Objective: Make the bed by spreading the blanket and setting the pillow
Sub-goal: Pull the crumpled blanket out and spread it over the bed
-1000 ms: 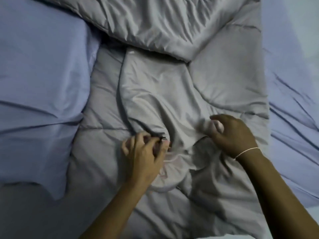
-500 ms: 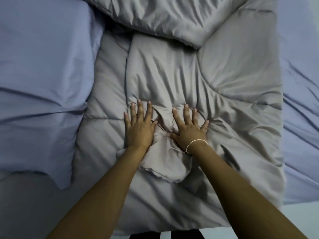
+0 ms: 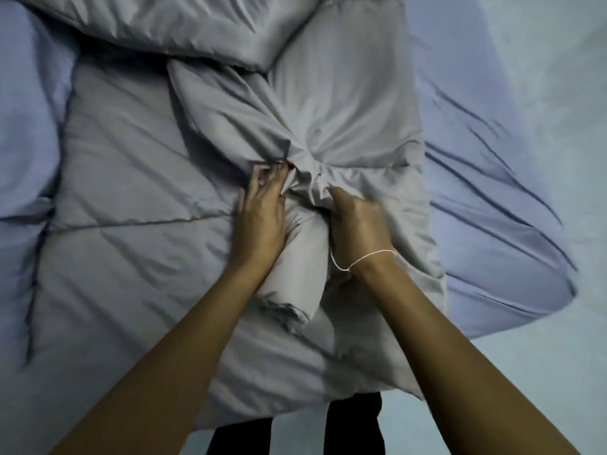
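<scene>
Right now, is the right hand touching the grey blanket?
Touching. The head view shows the right hand with fingers dug into a bunched fold of the grey blanket.

lavender-blue bed sheet [image 3: 492, 178] is lying wrinkled on both sides, creases running diagonally on the right. pale floor [image 3: 492, 372] is showing at bottom right. dark trousers [image 3: 354, 425], probably the wearer's legs, are standing at the bottom edge.

I read the blanket [image 3: 138, 165] as grey quilted cloth, padded, with stitched seams and a faint satin sheen, creased where it bunches. The bed sheet [image 3: 492, 192] is lilac-blue woven cloth, matt and wrinkled. The bracelet [image 3: 364, 257] is a thin pale cord.
</scene>
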The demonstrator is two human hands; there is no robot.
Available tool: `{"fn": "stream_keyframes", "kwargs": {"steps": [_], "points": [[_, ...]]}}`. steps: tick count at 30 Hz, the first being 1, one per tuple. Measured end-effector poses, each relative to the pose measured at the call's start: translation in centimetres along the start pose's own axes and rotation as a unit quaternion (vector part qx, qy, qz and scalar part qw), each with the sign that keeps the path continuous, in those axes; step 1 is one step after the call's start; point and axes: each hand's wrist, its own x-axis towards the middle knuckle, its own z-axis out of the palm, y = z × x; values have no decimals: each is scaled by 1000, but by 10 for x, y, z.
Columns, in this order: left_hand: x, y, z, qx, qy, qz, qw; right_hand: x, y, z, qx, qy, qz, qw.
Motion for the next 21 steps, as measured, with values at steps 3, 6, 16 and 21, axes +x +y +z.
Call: {"fn": "stream_keyframes", "kwargs": {"steps": [3,6,16,21], "points": [[0,97,49,-56,-34,27,998,-25,76,-63,15,54,72,996],[-4,189,109,-107,-108,78,985,-55,162,-133,-10,75,126,989],[-19,368,218,-150,-228,251,929,-130,373,-276,35,109,357,927],[-34,341,220,-94,-151,232,956,-157,355,-232,63,156,290,942]]}}
